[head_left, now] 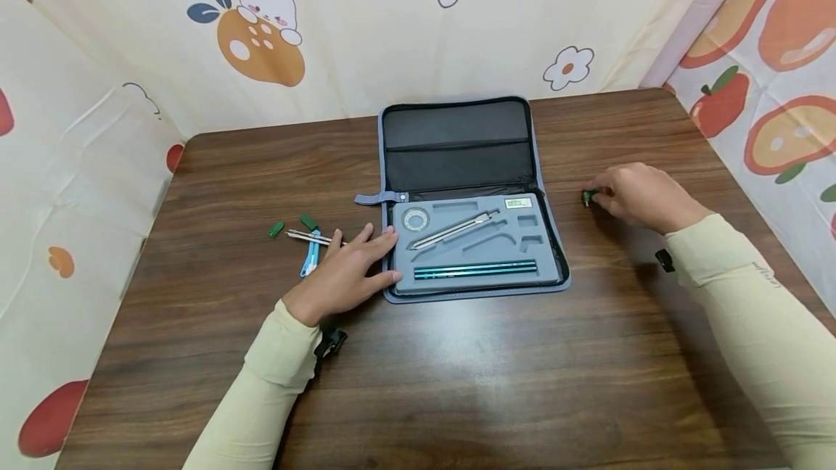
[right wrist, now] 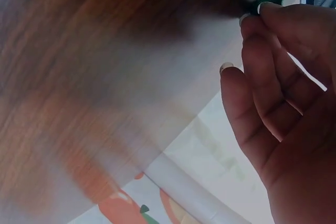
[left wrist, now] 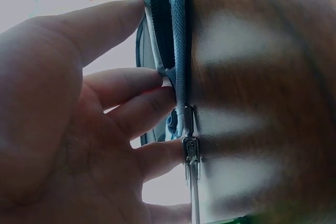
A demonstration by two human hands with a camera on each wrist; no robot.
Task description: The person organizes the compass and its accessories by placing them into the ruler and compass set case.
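Our right hand [head_left: 643, 198] pinches a small dark-green piece with a pale tip [head_left: 587, 197] between thumb and fingertips, low at the brown wood-grain table [head_left: 470, 383], right of the open blue-grey zippered case [head_left: 457, 122]. Our left hand [head_left: 346, 270] spreads its fairly straight fingers at the case's left edge, gripping nothing we can see. We judge the step in hand to be handling the green piece; whether picking up or setting down, we cannot tell. Next seems to call for a light, steady pinch.
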